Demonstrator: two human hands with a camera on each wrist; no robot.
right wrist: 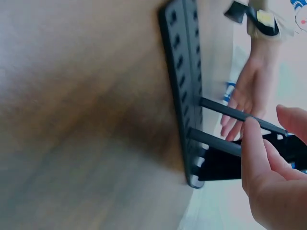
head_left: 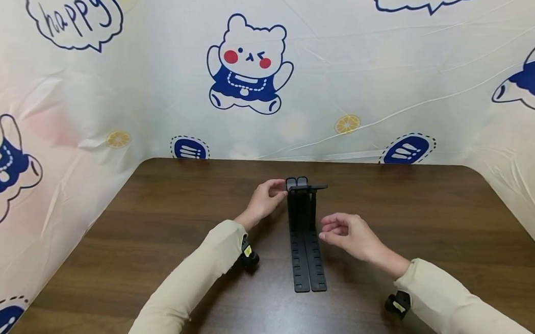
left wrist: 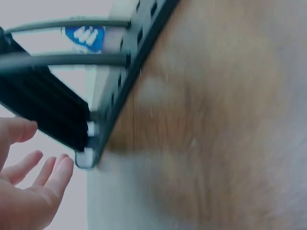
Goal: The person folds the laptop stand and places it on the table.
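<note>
A black folding stand (head_left: 305,261) stands on the table, its long slotted base pointing toward me. From the base rises a dark panel (left wrist: 43,96), propped by two thin struts (right wrist: 223,112). At the far left of the stand is my left hand (head_left: 265,200), its fingertips right at the panel's edge and its thumb apart from the fingers. To the right of the stand hovers my right hand (head_left: 350,236), fingers loosely bent toward the struts. In the right wrist view its index fingertip overlaps one strut. Neither hand grips the stand.
The stand sits on a brown wood-grain table (head_left: 178,202) with rounded back corners. Behind and beside it hangs a pale printed cloth (head_left: 172,69) with bears and words. Each wrist carries a small black camera (head_left: 398,304) over a cream sleeve (head_left: 461,301).
</note>
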